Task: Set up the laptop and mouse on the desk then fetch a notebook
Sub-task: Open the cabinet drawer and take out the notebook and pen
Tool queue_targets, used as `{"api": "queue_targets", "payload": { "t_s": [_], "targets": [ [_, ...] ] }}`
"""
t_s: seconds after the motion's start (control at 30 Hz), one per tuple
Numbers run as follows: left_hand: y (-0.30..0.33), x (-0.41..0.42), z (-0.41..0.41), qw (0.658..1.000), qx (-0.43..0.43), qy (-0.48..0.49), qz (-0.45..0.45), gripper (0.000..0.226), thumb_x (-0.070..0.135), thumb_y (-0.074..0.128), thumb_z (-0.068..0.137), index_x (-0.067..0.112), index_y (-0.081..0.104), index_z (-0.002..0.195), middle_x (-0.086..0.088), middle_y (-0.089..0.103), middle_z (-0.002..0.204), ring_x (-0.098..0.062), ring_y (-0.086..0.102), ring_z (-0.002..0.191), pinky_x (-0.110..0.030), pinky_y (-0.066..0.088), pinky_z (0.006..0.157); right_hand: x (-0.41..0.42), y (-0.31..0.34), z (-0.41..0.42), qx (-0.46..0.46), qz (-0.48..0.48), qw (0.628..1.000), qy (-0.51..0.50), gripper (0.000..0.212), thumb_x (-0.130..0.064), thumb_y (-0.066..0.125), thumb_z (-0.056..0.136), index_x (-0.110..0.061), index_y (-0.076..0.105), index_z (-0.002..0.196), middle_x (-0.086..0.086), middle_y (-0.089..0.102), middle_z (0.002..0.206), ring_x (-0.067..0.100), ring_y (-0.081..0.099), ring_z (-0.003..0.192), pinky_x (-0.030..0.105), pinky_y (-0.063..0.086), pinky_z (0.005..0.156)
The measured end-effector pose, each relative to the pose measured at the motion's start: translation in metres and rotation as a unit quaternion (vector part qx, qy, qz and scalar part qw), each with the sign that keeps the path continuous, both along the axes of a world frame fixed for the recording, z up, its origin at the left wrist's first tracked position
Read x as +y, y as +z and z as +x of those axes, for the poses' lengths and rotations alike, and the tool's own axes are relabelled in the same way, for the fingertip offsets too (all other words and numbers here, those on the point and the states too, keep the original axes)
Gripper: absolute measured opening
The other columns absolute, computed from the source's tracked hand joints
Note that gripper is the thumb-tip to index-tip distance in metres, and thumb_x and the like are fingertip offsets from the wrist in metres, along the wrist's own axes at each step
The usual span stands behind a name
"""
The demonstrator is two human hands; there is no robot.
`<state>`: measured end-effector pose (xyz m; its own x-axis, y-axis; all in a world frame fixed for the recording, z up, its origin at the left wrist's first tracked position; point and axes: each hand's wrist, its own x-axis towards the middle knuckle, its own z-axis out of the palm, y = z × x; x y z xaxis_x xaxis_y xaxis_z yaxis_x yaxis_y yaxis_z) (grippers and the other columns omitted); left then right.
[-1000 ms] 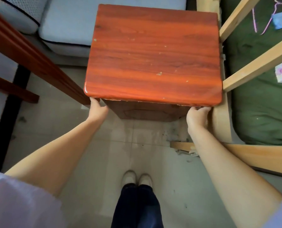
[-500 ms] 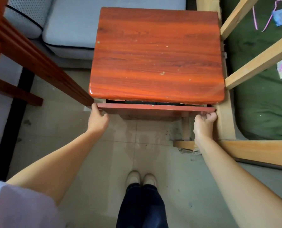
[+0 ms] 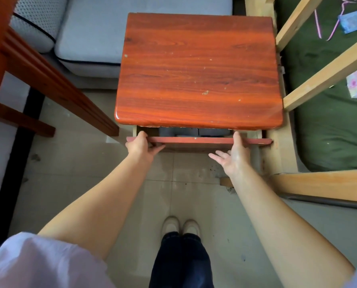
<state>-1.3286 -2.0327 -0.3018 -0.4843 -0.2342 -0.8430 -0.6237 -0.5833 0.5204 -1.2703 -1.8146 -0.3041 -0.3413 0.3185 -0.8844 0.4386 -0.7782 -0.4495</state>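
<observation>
A small red-brown wooden desk [image 3: 198, 67] stands in front of me with nothing on its top. Its drawer [image 3: 196, 140] is pulled out a little below the front edge, and something dark grey [image 3: 192, 132] shows inside; I cannot tell what it is. My left hand [image 3: 141, 146] grips the drawer front near its left end. My right hand [image 3: 233, 156] is at the drawer front right of the middle, thumb on the top edge, fingers spread apart below. No laptop, mouse or notebook can be made out.
A grey cushioned sofa [image 3: 102, 28] stands behind the desk on the left. A red wooden frame [image 3: 48, 80] slants in from the left. A pale wooden bed frame [image 3: 319, 75] with a green mattress [image 3: 329, 132] is on the right. My feet [image 3: 180, 226] stand on the tiled floor.
The drawer has slid out from under the desktop, showing its dark contents. My right hand has shifted left from the drawer's right end and opened its fingers.
</observation>
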Motion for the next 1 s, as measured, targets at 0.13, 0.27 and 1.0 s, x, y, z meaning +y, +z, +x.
{"api": "queue_targets", "payload": {
  "t_s": [0.13,0.27,1.0],
  "targets": [
    [-0.004,0.000,0.020,1.000,-0.002,0.006,-0.010,0.029,-0.003,0.041,0.087,0.010,0.036,0.112,-0.017,0.047,0.089,-0.032,0.060,0.071,-0.061,0.055,0.074,-0.005,0.004,0.011,-0.013,0.000,1.000,0.021,0.056,-0.029,0.057,0.092,-0.018,0.033,0.141,0.022,0.042,0.141,0.040,0.064,0.097,0.049,0.060,0.071],
    [-0.007,-0.004,0.051,1.000,-0.019,0.020,-0.014,0.016,-0.003,0.044,0.089,0.004,0.039,0.103,-0.020,0.050,0.093,-0.032,0.060,0.074,-0.057,0.056,0.070,0.000,0.004,0.026,-0.057,-0.010,0.998,0.008,0.041,-0.014,0.053,0.095,-0.004,0.041,0.133,0.024,0.052,0.132,0.041,0.060,0.107,0.049,0.058,0.072],
    [-0.084,-0.028,0.095,0.982,-0.184,-0.023,0.029,0.013,0.006,0.039,0.100,0.003,0.048,0.091,-0.014,0.057,0.096,-0.031,0.055,0.115,-0.044,0.041,0.104,-0.011,-0.082,0.092,-0.076,-0.116,0.988,-0.068,0.049,-0.010,0.041,0.100,-0.001,0.024,0.144,0.017,0.025,0.154,0.036,0.037,0.136,0.051,0.039,0.104]
  ]
}}
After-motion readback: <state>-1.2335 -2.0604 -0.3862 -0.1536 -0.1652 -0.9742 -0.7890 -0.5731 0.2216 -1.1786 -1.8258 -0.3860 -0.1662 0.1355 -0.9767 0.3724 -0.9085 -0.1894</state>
